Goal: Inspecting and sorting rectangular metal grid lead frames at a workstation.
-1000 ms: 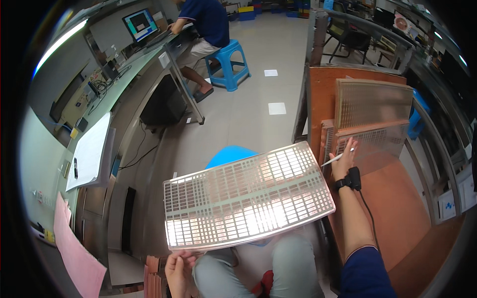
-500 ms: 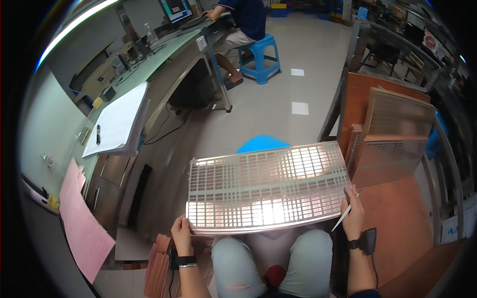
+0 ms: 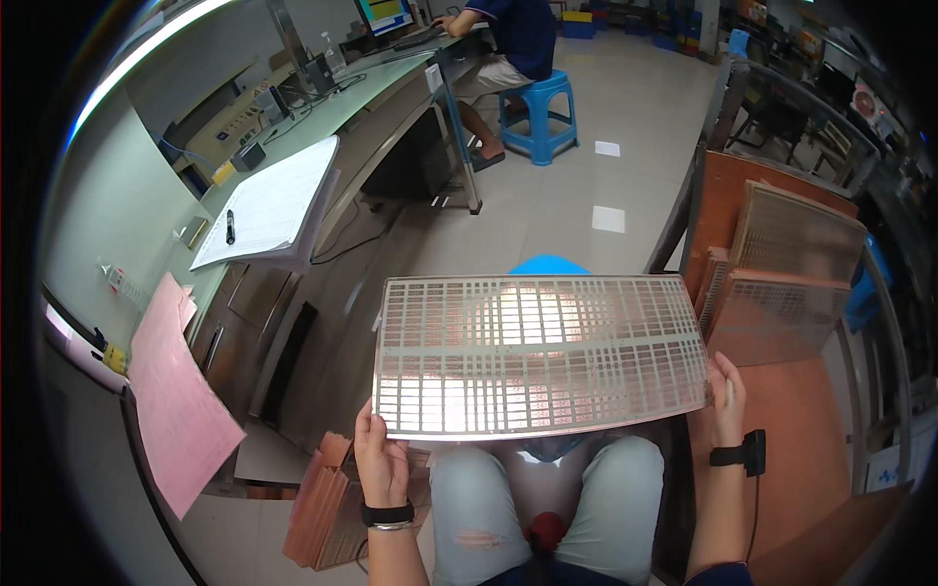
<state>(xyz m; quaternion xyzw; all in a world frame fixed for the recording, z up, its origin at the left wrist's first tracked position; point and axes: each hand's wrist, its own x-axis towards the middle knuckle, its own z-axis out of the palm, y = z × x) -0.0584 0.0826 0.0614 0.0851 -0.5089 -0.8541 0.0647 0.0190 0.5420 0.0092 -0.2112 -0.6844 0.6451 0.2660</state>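
A wide, shiny circuit board panel (image 3: 542, 356) with a copper-and-pale-green grid is held up over my lap, tilted toward me. My left hand (image 3: 383, 457) grips its lower left corner, thumb on the face and fingers behind. At the right edge, my right hand (image 3: 726, 398) is closed on the lower part of the panel. A pale sliver in the right palm looks like a slim white stick, mostly hidden by the fingers. Light glares off the panel's lower left and upper middle.
Copper-coloured panels (image 3: 782, 313) lean in a metal rack on the right; more boards (image 3: 327, 513) stand low at my left. Papers (image 3: 274, 210) with a black pen (image 3: 231, 227) lie on the left bench, near a pink sheet (image 3: 181, 400). A person (image 3: 523, 39) sits on a blue stool (image 3: 539, 117) ahead.
The panel has levelled out, its left end rising a little, with both hands still on it. The white stick, plain before, is now mostly hidden. The view has shifted slightly left.
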